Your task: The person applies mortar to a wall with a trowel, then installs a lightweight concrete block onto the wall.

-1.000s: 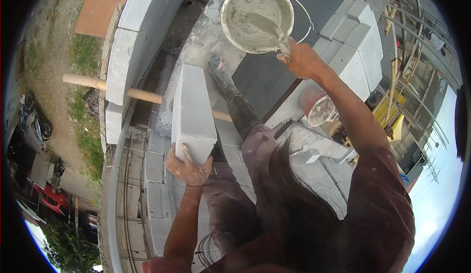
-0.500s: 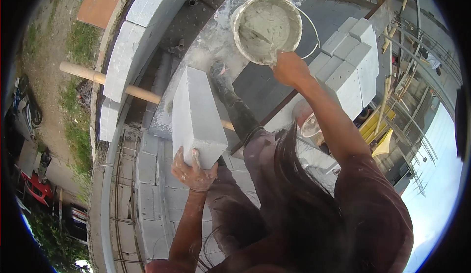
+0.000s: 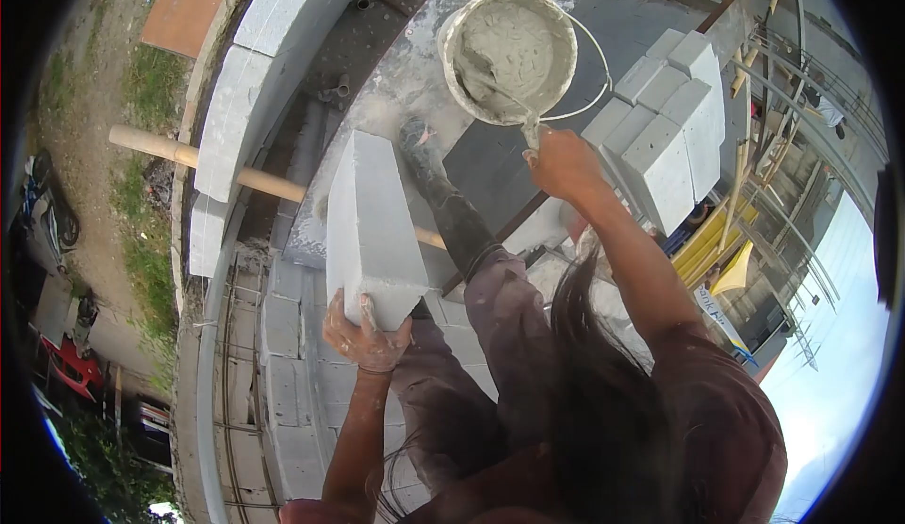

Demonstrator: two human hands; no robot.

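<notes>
My left hand is wrapped round the near end of a long pale block, with its fingers on the end face. The block's far end points away from me over the dusty board. My right hand is closed on the handle of a trowel at the near rim of a bucket. The trowel's blade is down in the grey wet mortar and partly hidden by it. The bucket's wire handle hangs to the right.
Stacked pale blocks stand right of the bucket. A curved block wall runs along the left, crossed by a wooden pole. My leg and boot are beside the held block. Scaffolding and a distant person are at the right.
My right hand has shifted slightly right and down, and more of the trowel handle shows. The mortar now has a hollow at its left. The block stays in my left hand.
</notes>
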